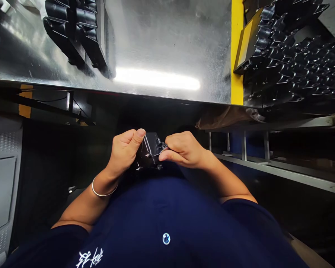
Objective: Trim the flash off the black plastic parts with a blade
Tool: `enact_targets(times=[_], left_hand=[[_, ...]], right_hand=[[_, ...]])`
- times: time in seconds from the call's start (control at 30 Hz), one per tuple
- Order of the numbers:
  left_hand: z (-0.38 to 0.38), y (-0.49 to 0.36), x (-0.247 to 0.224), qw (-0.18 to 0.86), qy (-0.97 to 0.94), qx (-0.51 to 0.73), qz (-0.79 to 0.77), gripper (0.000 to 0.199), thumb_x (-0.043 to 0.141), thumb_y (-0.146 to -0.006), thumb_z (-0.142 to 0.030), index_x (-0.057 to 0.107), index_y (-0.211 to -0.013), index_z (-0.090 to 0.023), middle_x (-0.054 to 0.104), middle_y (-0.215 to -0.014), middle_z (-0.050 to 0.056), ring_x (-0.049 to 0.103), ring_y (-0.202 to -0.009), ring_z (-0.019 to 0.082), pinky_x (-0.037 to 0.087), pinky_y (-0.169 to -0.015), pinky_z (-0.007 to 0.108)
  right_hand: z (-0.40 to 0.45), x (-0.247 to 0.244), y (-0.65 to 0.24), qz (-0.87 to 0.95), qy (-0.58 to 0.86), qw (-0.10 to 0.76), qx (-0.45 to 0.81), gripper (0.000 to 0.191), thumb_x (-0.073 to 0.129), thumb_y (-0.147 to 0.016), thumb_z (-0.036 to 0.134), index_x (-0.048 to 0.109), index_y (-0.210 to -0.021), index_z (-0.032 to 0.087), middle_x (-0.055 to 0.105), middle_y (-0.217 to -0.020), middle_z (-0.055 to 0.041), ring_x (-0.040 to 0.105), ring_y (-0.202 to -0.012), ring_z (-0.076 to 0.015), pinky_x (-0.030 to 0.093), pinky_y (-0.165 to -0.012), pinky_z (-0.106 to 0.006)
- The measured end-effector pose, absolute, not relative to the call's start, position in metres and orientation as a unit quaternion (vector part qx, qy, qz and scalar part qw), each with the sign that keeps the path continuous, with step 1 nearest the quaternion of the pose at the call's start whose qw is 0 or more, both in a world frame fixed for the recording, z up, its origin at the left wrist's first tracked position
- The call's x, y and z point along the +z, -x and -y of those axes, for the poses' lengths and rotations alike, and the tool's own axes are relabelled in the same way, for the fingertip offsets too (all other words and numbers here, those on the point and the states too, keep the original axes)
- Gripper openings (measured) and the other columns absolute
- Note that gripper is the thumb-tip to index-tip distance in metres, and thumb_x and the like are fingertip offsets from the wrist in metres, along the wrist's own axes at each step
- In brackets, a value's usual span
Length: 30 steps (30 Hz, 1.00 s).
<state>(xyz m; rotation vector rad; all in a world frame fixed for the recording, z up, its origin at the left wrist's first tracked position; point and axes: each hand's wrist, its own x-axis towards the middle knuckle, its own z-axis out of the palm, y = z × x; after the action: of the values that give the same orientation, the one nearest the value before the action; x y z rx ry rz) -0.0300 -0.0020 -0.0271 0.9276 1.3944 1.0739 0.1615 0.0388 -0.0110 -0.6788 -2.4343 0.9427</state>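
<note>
A small black plastic part [152,143] with thin prongs and shiny tips is held in front of my dark blue shirt, below the table's near edge. My left hand [126,149], with a bangle on its wrist, grips the part's left side, thumb on top. On the other side my right hand [182,150] pinches the part's right end between thumb and curled fingers. The dark background hides some of the part's outline.
A metal table [167,44] spans the top. Black moulded parts [85,33] stand on it at the left. Many similar black parts [293,70] are piled at the right, beyond a yellow strip [237,87]. A metal frame [279,171] is at lower right, a grey panel [1,193] at left.
</note>
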Motion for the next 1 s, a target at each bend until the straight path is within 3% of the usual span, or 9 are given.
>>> enact_targets(times=[0.13,0.27,0.53,0.87,1.0], left_hand=[[0.002,0.030,-0.024,0.529,-0.391,0.470,-0.589,0.051,0.061,-0.082,-0.056,0.048,-0.052,-0.017,0.043,-0.046,-0.003,0.036,-0.040,0.007,0.027,-0.037,0.022],[0.003,0.034,-0.020,0.490,-0.446,0.481,-0.573,0.049,0.062,-0.081,-0.055,0.052,-0.052,-0.016,0.042,-0.046,-0.003,0.035,-0.041,0.007,0.027,-0.038,0.022],[-0.003,0.043,-0.019,0.494,-0.557,0.442,-0.500,0.049,0.062,-0.082,-0.054,0.058,-0.053,-0.015,0.043,-0.041,-0.002,0.034,-0.036,0.006,0.025,-0.034,0.019],[-0.003,0.042,-0.019,0.490,-0.538,0.440,-0.526,0.051,0.061,-0.081,-0.056,0.058,-0.052,-0.015,0.041,-0.041,-0.002,0.033,-0.036,0.006,0.025,-0.034,0.020],[-0.002,0.041,-0.020,0.506,-0.512,0.440,-0.537,0.050,0.062,-0.079,-0.058,0.059,-0.053,-0.015,0.043,-0.042,-0.002,0.035,-0.037,0.007,0.026,-0.035,0.020]], right_hand=[[-0.040,-0.010,-0.166,0.838,0.189,0.249,0.447,0.055,0.040,-0.094,0.058,0.043,-0.057,0.018,0.041,-0.052,0.0041,0.038,-0.048,-0.0072,0.027,-0.049,-0.023],[-0.040,-0.009,-0.166,0.847,0.250,0.312,0.350,0.050,0.054,-0.085,0.063,0.050,-0.065,0.016,0.046,-0.057,0.0028,0.041,-0.052,-0.0091,0.027,-0.051,-0.024],[-0.037,-0.008,-0.166,0.895,0.238,0.233,0.298,0.057,0.051,-0.082,0.071,0.050,-0.062,0.017,0.043,-0.058,0.0024,0.040,-0.054,-0.0105,0.023,-0.050,-0.025],[-0.034,-0.012,-0.165,0.885,0.219,0.290,0.292,0.053,0.057,-0.088,0.054,0.040,-0.053,0.019,0.036,-0.052,0.0042,0.035,-0.048,-0.0092,0.021,-0.048,-0.026],[-0.036,-0.009,-0.163,0.879,0.234,0.297,0.293,0.049,0.059,-0.085,0.056,0.046,-0.058,0.019,0.041,-0.054,0.0033,0.038,-0.050,-0.0099,0.025,-0.048,-0.025]])
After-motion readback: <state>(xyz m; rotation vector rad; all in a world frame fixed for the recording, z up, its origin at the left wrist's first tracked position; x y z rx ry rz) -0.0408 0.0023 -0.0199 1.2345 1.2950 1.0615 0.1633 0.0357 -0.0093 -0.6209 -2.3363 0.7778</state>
